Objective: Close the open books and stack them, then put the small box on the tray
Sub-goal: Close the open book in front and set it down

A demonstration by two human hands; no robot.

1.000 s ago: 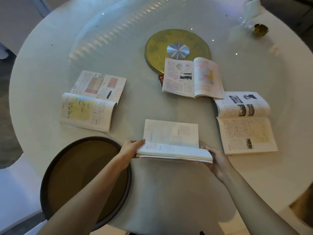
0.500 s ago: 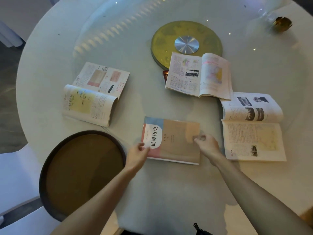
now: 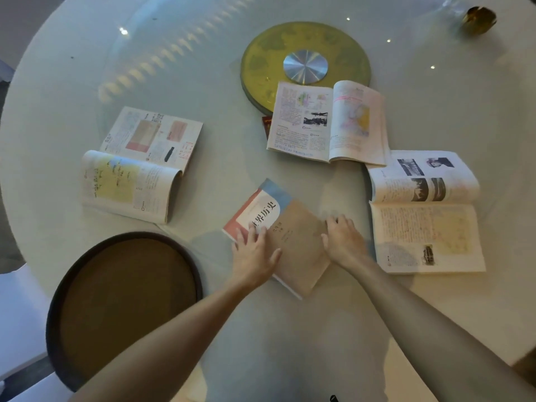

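A closed book (image 3: 293, 227) with a tan, blue and pink cover lies skewed in front of me. My left hand (image 3: 255, 253) rests flat on its near left part, fingers spread. My right hand (image 3: 343, 242) presses its right edge. Three books lie open: one at the left (image 3: 139, 163), one at the centre back (image 3: 327, 123), one at the right (image 3: 423, 210). A small red box (image 3: 266, 124) peeks out from under the centre book's left edge. The round dark tray (image 3: 121, 300) sits at the near left, nothing in it.
A round white table (image 3: 203, 82) with a glass turntable carries everything; a gold disc with a silver hub (image 3: 304, 66) marks its middle. A small gold object (image 3: 478, 18) stands at the far right. A white chair (image 3: 17, 314) shows at the near left.
The near book went from half open to closed, cover up. It has since turned counter-clockwise on the table. Both hands shifted from its edges onto its cover.
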